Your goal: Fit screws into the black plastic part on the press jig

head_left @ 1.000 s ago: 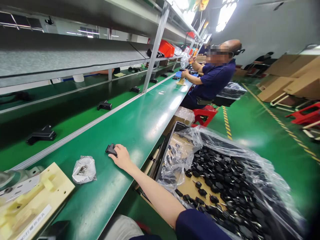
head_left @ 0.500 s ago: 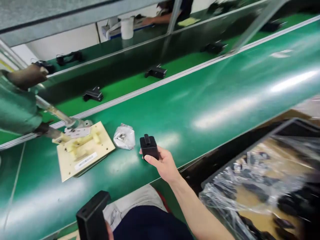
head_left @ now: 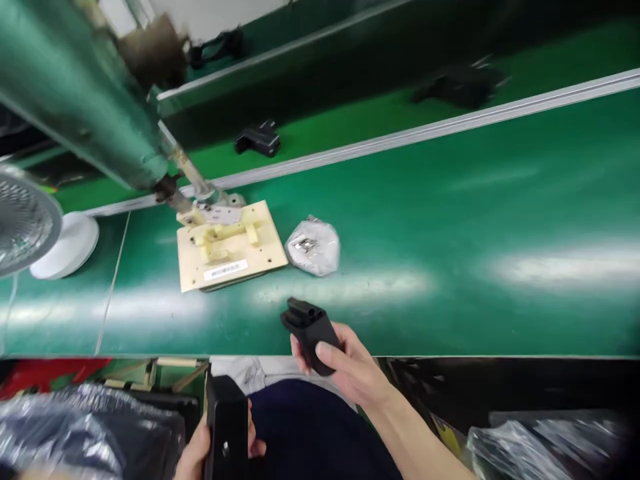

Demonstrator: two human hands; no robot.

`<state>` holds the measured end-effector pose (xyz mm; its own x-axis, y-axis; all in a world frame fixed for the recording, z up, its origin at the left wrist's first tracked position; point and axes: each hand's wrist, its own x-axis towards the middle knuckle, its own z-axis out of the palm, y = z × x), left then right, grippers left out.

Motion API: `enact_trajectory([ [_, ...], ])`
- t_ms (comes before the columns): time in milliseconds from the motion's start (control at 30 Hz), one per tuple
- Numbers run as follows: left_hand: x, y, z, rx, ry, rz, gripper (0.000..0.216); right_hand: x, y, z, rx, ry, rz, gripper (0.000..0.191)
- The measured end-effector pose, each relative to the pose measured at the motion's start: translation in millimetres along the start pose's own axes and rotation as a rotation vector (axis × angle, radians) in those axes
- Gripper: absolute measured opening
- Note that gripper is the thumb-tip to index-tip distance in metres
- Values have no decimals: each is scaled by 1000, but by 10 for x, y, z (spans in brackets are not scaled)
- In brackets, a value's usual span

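My right hand (head_left: 350, 363) is closed around a black plastic housing (head_left: 313, 333) with a slotted, raised end pointing up and left, held above the bench's front edge. Lower down, my left hand (head_left: 197, 443) grips a long black box-shaped plastic part (head_left: 227, 423), its near end cut off by the frame. Ahead lies a cream fixture plate (head_left: 233, 250) with yellowish blocks and a label. Beside it sits a clear plastic bag (head_left: 315, 247) with small metal pieces in it.
A green press-like machine arm (head_left: 95, 100) reaches over the plate from the upper left. Black parts (head_left: 257, 139) lie on the green belt behind the metal rail (head_left: 390, 141). A white round dish (head_left: 67, 247) stands at left. Plastic-wrapped goods (head_left: 75, 427) sit below the bench.
My view has swung left, so the plate and bag appear further right. The right-hand housing has come back toward my body and tilted left. More of my left hand shows.
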<state>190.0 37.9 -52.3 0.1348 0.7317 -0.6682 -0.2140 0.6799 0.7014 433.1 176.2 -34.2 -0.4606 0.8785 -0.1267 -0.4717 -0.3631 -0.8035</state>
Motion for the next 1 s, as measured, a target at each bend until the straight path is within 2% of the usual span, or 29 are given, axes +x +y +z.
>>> enact_trajectory([
  [33,-13,46,13,-141,42,-31,64,-22,55,69,30,-139,99,44],
  [100,-50,176,2,-338,139,-142,56,-56,187,203,-46,-374,212,48],
  [133,-66,243,-22,-356,269,-158,50,-62,266,263,-155,-452,219,46],
  [167,-79,300,-53,-365,382,-192,48,-62,353,319,-297,-495,195,42],
  [233,-101,366,-112,-358,533,-237,51,-52,541,420,-613,-511,89,29],
  [333,-144,347,-116,-323,661,-307,62,-38,800,542,-1008,-576,-140,17],
  [400,-175,298,-64,-280,690,-299,66,-23,921,594,-1202,-665,-315,12],
  [467,-193,247,-7,-201,697,-224,66,-2,1000,627,-1364,-720,-457,10],
  [533,-199,199,27,-105,720,-144,65,14,1050,651,-1481,-759,-544,11],
  [633,-203,122,20,-3,793,-117,64,18,1105,685,-1557,-830,-645,13],
  [733,-223,52,-19,28,858,-136,57,10,1158,705,-1577,-809,-790,21],
  [867,-255,5,-40,-35,790,-168,57,28,1218,702,-1555,-764,-964,29],
  [1000,-251,4,-22,-216,714,-388,56,94,1246,708,-1591,-865,-1056,28],
])
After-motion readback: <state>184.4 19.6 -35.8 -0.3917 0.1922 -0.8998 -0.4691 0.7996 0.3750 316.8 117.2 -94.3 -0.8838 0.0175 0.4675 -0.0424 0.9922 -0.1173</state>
